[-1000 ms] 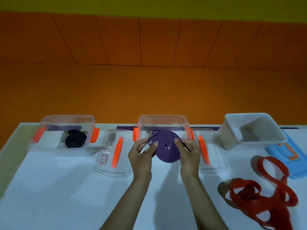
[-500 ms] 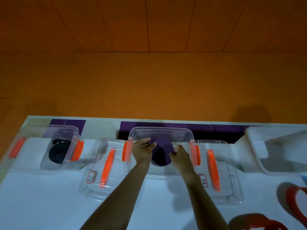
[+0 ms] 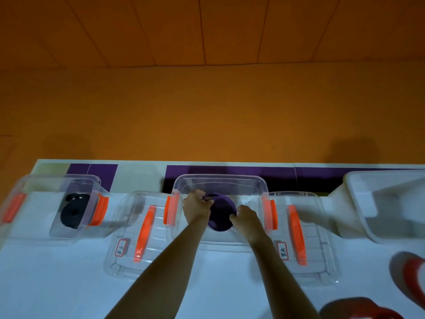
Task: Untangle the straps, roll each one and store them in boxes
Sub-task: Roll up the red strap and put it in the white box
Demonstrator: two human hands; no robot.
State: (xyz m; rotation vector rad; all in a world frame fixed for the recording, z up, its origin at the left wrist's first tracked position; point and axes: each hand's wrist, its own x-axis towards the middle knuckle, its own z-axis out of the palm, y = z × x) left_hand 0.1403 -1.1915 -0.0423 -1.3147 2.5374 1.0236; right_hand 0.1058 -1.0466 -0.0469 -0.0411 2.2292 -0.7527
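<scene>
Purple strap point(image 3: 222, 214), wound into a flat round roll, sits inside the middle clear box point(image 3: 220, 178), low between its walls; whether it touches the box floor cannot be told. Both hands reach into that box from the near side. Left hand point(image 3: 196, 207) has its fingers curled and pinches the roll's upper left edge, where a short dark end of strap sticks out. Right hand point(image 3: 245, 216) is curled round the roll's lower right edge, fingertips pressed against it. This box has 2 orange latches, 1 on each side wall point(image 3: 170, 209). On the white table point(image 3: 57, 284), just left of the box, lies a clear lid point(image 3: 158, 249) with an orange handle and a small red-bordered label, its writing too small to read. A second clear lid point(image 3: 319, 254) of the same kind lies just right of the box. Farther left, well apart from the hands, stands another clear box point(image 3: 57, 180) holding a rolled black strap point(image 3: 72, 214). At the far right stands a white bin point(image 3: 358, 187), and near it, at the frame's lower right corner, loose loops of red strap point(image 3: 411, 272) lie on the table. Purple tape point(image 3: 322, 178) runs along the table's far edge, under an orange wall.
</scene>
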